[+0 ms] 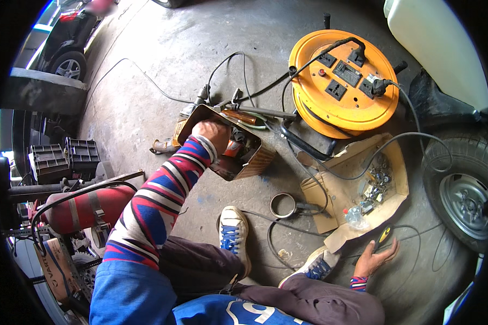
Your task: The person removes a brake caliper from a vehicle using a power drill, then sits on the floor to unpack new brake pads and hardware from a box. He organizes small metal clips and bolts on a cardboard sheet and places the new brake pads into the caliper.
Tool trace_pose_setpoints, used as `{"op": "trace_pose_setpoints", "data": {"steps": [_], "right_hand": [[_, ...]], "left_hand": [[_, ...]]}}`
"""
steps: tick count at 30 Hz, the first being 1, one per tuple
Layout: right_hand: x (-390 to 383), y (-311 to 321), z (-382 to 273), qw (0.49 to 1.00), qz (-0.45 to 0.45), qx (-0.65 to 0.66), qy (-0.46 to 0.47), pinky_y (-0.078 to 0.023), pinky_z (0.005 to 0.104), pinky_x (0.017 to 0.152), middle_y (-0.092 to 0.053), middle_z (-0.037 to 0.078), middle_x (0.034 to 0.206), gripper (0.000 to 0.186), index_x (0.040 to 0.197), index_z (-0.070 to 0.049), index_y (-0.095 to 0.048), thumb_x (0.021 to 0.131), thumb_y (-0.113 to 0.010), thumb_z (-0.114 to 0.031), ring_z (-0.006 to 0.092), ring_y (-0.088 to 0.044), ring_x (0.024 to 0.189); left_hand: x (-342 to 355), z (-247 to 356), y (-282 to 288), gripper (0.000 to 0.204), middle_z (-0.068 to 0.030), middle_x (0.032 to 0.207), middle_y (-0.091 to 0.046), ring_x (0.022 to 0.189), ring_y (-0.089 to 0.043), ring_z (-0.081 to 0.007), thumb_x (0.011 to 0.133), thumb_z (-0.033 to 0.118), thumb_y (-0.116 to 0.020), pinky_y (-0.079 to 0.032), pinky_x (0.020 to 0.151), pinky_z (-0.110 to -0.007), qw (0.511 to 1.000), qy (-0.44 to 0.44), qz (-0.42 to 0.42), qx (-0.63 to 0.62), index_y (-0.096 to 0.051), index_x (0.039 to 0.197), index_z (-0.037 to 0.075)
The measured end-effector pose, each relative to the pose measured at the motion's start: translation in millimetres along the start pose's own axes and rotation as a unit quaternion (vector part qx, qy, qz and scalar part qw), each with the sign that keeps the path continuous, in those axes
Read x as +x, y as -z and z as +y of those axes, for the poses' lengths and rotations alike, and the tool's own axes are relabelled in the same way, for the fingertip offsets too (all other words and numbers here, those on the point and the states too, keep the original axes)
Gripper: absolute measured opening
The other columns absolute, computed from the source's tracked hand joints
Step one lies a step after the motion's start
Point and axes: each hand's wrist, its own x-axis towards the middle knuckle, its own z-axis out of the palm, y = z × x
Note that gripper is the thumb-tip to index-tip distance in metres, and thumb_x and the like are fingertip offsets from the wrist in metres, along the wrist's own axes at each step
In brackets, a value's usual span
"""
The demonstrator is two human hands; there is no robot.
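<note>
My left hand (212, 135) reaches down into a square open-topped tin box (257, 162) on the floor; its fingers are hidden inside. Within the tin, beside that hand, lies an orange-red item (233, 148) that I cannot make out fully. Low on the right, my right hand (372, 261) holds a tool with a yellow-and-black handle (385, 235), which looks like a screwdriver, between thumb and fingers. Close above it lies a torn cardboard box (336, 197) with small metal parts (378, 183) and a clear plastic bag (357, 218).
An orange cable reel (314, 57) with plugged-in cords stands beyond the cardboard. Black cables (276, 246) cross the floor around my shoes. A metal ring (283, 206) lies between tin and cardboard. A car wheel (463, 189) is at right; a red cylinder (78, 211) at left.
</note>
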Motion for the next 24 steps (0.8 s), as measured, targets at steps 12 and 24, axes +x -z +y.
{"op": "trace_pose_setpoints", "data": {"steps": [12,24], "right_hand": [[45.2,-3.3,-11.9,0.979,-0.071,0.18,0.064,-0.052,0.0385,0.094,-0.069,0.015,0.113,0.019,0.107,0.001,-0.068,0.089,-0.067,-0.001,0.0287,-0.067,0.104],[76.3,-38.5,-6.3,0.959,-0.237,0.144,0.051,-0.057,0.0415,0.083,-0.074,0.018,0.104,0.022,0.111,0.001,-0.069,0.09,-0.066,-0.002,0.0328,-0.074,0.093]], "left_hand": [[-119.6,39.7,139.9,0.012,-0.01,0.076,-0.066,0.069,-0.063,-0.0159,0.093,0.009,-0.068,-0.051,0.068,-0.031,0.883,0.017,0.213,-0.418,-0.07,0.098,-0.001],[-59.2,357.2,40.8,0.043,-0.0219,0.092,-0.073,0.087,-0.072,-0.0419,0.086,0.029,-0.079,-0.056,0.074,-0.049,0.83,-0.228,0.037,-0.508,-0.065,0.118,0.003]]}}
